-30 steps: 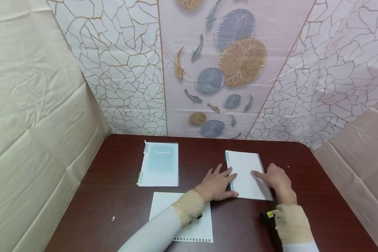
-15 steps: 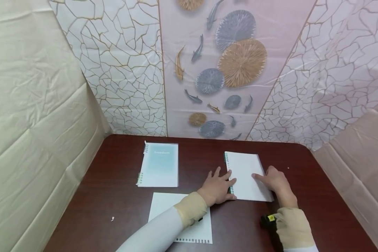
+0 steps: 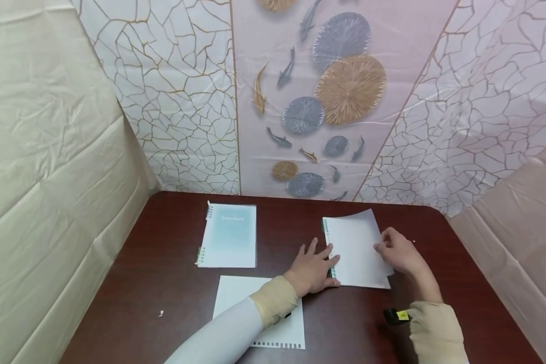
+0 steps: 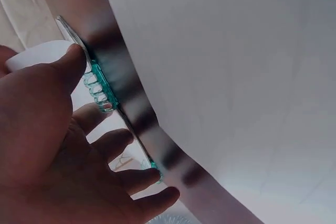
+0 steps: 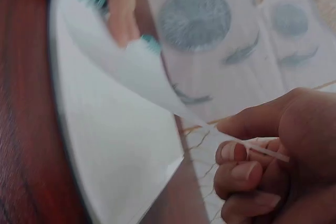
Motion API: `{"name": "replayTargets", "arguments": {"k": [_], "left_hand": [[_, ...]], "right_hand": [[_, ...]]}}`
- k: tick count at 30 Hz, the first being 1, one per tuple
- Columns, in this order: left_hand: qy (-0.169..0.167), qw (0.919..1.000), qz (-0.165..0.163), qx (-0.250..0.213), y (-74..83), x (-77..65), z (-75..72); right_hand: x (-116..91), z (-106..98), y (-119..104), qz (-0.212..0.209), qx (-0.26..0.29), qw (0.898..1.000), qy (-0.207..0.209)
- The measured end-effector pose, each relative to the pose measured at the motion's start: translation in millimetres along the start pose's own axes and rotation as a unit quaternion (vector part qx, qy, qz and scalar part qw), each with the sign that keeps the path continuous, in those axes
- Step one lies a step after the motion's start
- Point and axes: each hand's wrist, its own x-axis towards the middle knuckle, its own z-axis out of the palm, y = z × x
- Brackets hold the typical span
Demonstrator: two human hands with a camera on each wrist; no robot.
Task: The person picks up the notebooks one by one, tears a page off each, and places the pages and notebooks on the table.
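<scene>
A spiral notebook (image 3: 352, 253) with green binding rings (image 4: 102, 90) lies at the right of the table, its white pages uppermost. Across its left edge my left hand (image 3: 310, 273) spreads its straight fingers, pressing by the rings. My right hand (image 3: 399, 253) pinches the right edge of a page between thumb and curled fingers. That page (image 5: 118, 69) bows up off the ones beneath in the right wrist view. A loose white sheet (image 3: 288, 328) with a row of torn holes lies partly under my left forearm.
A blue-covered spiral notebook (image 3: 232, 242) reading "freedom" lies at the back left of the dark red table (image 3: 127, 283). A small white scrap (image 3: 161, 313) is at the left. Patterned cloth (image 3: 191, 101) hangs behind the table.
My right hand's thumb has gone from resting on the page to pinching its edge, and the page has lifted, its far corner raised. My left hand has stayed by the rings.
</scene>
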Motion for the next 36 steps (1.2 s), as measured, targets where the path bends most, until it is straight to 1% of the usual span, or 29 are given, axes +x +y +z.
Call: {"name": "replayTargets", "arguments": {"k": [2, 6, 8, 10, 12, 16, 19, 22, 24, 26, 28, 29, 30, 32, 33, 34, 35, 36], "left_hand": [[-0.002, 1.0000, 0.004, 0.000, -1.9, -0.1, 0.2], [0.001, 0.9999, 0.011, 0.004, -9.4, 0.4, -0.7], [0.004, 1.0000, 0.009, 0.001, -16.2, -0.4, -3.1], [0.009, 0.9999, 0.003, -0.011, -24.5, -1.5, -5.5], [0.016, 0.9996, -0.007, -0.022, -33.9, -4.2, -10.6], [0.041, 0.9984, -0.023, -0.031, -52.8, -11.9, -27.7], [0.071, 0.9965, -0.034, -0.029, -65.1, -16.8, -44.1], [0.097, 0.9937, -0.047, -0.032, -74.6, -19.7, -59.5], [0.107, 0.9914, -0.054, -0.051, -78.8, -21.4, -67.3], [0.107, 0.9881, -0.058, -0.094, -81.3, -23.6, -72.4], [0.103, 0.9798, -0.057, -0.161, -82.4, -25.0, -74.5], [0.101, 0.9730, -0.055, -0.200, -82.6, -25.2, -74.5], [0.100, 0.9639, -0.050, -0.242, -83.0, -25.0, -73.6], [0.097, 0.9416, -0.039, -0.320, -84.4, -23.8, -70.1], [0.099, 0.9320, -0.034, -0.347, -85.3, -23.3, -68.4], [0.102, 0.9239, -0.031, -0.367, -86.4, -22.6, -66.7], [0.107, 0.9166, -0.029, -0.384, -87.7, -21.9, -65.1], [0.114, 0.9110, -0.029, -0.395, -89.2, -21.3, -63.8]], "right_hand": [[-1.8, -1.3, -7.0, -0.014, 0.010, 1.000, 0.011], [-4.6, -2.9, -21.8, -0.031, 0.001, 0.998, 0.050], [-5.3, -3.5, -30.6, -0.035, -0.006, 0.997, 0.070], [-6.6, -4.1, -40.7, -0.039, -0.013, 0.996, 0.085], [-8.2, -3.8, -51.7, -0.049, -0.018, 0.994, 0.097], [-11.3, 1.2, -76.5, -0.076, -0.021, 0.991, 0.107], [-11.7, 7.7, -95.1, -0.092, -0.020, 0.992, 0.089], [-10.2, 14.3, -112.5, -0.088, -0.007, 0.995, 0.038], [-8.1, 19.6, -122.2, -0.080, 0.001, 0.997, 0.000], [-6.1, 26.5, -130.2, -0.065, 0.021, 0.997, -0.041], [-3.8, 34.7, -135.8, -0.050, 0.041, 0.995, -0.072], [-2.9, 38.8, -137.7, -0.046, 0.046, 0.994, -0.082], [-2.2, 42.7, -139.6, -0.042, 0.053, 0.994, -0.091], [-0.7, 50.6, -142.4, -0.036, 0.062, 0.992, -0.102], [0.1, 54.3, -143.8, -0.031, 0.071, 0.991, -0.105], [0.7, 57.5, -145.0, -0.029, 0.078, 0.991, -0.106], [1.5, 60.6, -145.8, -0.029, 0.083, 0.991, -0.105], [2.3, 63.4, -146.6, -0.029, 0.089, 0.990, -0.105]]}}
